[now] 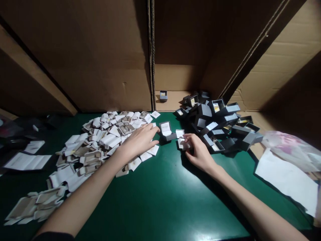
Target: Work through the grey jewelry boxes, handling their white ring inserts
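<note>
A small black hinged box (167, 132) with a white lining stands with its lid up on the green table (160, 194), between my two hands. My left hand (140, 139) is held over the right side of a heap of folded white card inserts (100, 140), fingers stretched and apart, close to the box. Just right of the box, my right hand (198, 150) has its thumb and fingers closed on a small white card insert (183, 144). A second white piece (180, 133) lies right behind that one, near the fingertips.
Many black boxes (213, 124), several open, are piled behind my right hand. One more box (163, 96) sits on cardboard at the back. Cardboard walls (112, 60) rise behind the table. A plastic bag (293, 147) and white sheet (286, 180) lie at right.
</note>
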The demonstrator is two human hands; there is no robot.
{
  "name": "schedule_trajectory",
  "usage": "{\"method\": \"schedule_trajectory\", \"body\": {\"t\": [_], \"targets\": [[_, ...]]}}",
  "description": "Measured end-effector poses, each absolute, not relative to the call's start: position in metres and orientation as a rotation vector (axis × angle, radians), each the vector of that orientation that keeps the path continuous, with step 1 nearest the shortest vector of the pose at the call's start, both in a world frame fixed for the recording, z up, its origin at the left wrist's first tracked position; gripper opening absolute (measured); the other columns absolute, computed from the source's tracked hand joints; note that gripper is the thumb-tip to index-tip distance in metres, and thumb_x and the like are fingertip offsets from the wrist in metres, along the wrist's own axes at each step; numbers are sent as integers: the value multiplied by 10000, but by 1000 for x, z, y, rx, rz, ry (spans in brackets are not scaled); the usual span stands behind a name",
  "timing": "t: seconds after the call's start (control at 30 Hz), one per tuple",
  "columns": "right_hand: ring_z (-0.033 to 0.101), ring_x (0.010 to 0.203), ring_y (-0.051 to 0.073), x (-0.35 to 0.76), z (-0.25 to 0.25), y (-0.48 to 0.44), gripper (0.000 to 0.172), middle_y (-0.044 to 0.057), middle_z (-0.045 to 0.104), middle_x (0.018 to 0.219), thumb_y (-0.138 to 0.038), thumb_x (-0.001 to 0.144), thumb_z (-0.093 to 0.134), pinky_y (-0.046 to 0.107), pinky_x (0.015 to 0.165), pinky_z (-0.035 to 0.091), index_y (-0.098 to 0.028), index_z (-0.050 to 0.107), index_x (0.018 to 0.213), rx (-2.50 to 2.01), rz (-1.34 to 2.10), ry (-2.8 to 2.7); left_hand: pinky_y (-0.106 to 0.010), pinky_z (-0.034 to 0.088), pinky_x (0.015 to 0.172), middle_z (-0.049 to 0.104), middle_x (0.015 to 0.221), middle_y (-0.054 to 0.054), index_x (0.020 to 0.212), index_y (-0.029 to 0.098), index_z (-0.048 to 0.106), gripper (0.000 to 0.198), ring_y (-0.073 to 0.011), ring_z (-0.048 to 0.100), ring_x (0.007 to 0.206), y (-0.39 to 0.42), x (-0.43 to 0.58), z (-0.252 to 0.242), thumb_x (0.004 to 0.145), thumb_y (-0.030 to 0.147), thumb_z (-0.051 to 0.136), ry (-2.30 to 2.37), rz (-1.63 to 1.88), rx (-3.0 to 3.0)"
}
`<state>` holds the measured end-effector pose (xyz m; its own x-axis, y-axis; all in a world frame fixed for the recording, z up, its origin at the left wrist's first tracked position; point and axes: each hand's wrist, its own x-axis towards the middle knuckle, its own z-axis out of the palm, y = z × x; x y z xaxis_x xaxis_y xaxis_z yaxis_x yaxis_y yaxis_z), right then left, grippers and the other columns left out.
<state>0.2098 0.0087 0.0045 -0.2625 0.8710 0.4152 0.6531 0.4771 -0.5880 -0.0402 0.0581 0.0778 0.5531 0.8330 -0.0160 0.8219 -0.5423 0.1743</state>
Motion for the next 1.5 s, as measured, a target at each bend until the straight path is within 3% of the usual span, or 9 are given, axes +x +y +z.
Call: {"method": "schedule_trajectory", "body": {"t": [0.17, 0.3, 0.47, 0.7, 0.9, 1.13, 1.27, 1.37, 1.5], "targets": [[590, 952, 231, 209, 10, 8, 284, 89, 602, 1058, -150, 799, 548, 388, 814, 508, -217, 507, 1071, -1216, 410, -1980, -310, 472, 759, 512, 1145, -75, 1294, 224, 416, 433, -203, 561, 958, 46, -16, 71, 884, 286, 537, 1392, 575, 2524], [586, 1007, 237, 204, 22, 1, 213, 94, 601, 1056, -177, 834, 591, 391, 836, 508, -226, 521, 1030, -1048, 291, -1886, -266, 480, 753, 557, 1059, -48, 1078, 181, 518, 188, -150, 565, 892, 32, 1, 68, 897, 231, 524, 1227, 907, 2284], [593, 895, 220, 199, 30, -9, 169, 81, 554, 978, -213, 805, 668, 386, 766, 523, -230, 510, 863, -1002, 60, -1760, -279, 508, 733, 623, 1053, -38, 1058, 193, 574, 259, -154, 595, 848, 19, 12, 60, 854, 347, 618, 986, 864, 2060], [597, 925, 218, 204, 29, -10, 236, 93, 551, 996, -264, 873, 592, 387, 789, 547, -214, 580, 1104, -883, 63, -1939, -331, 509, 923, 643, 1189, -91, 1123, 148, 635, 335, -222, 614, 1085, 26, 13, 56, 844, 332, 632, 842, 908, 1560], [513, 1192, 286, 207, 35, -3, 249, 124, 562, 1238, -186, 837, 629, 484, 942, 503, -224, 592, 1080, -823, 35, -2046, -346, 525, 856, 703, 1035, -94, 1079, 133, 664, 343, -213, 665, 936, 32, 11, 55, 820, 359, 660, 775, 795, 1468], [626, 960, 210, 214, 35, -2, 322, 116, 619, 1059, -180, 793, 679, 343, 793, 553, -199, 565, 1094, -790, 94, -2049, -309, 542, 753, 672, 944, -75, 1109, 157, 583, 384, -184, 651, 869, 30, 14, 47, 801, 364, 681, 815, 956, 1495], [634, 933, 213, 219, 33, 0, 318, 106, 635, 1030, -189, 770, 699, 338, 777, 546, -198, 580, 1065, -881, 89, -1924, -367, 488, 930, 585, 1158, -87, 1079, 192, 585, 256, -211, 565, 1097, 41, 6, 39, 849, 303, 607, 1108, 1303, 1880], [636, 936, 214, 221, 32, 2, 279, 98, 646, 1013, -201, 779, 696, 343, 798, 535, -195, 588, 1037, -962, 151, -1854, -449, 384, 1065, 413, 1401, -104, 1309, 235, 437, 527, -265, 400, 1307, 53, -1, 30, 820, 283, 628, 1304, 1211, 2084], [640, 914, 202, 218, 29, 3, 262, 98, 650, 1019, -213, 793, 689, 326, 783, 530, -187, 587, 1033, -990, 187, -1868, -512, 431, 1008, 299, 1492, -136, 1456, 269, 199, 827, -339, 382, 1323, 60, -5, 20, 783, 386, 666, 1359, 911, 2007]]}}
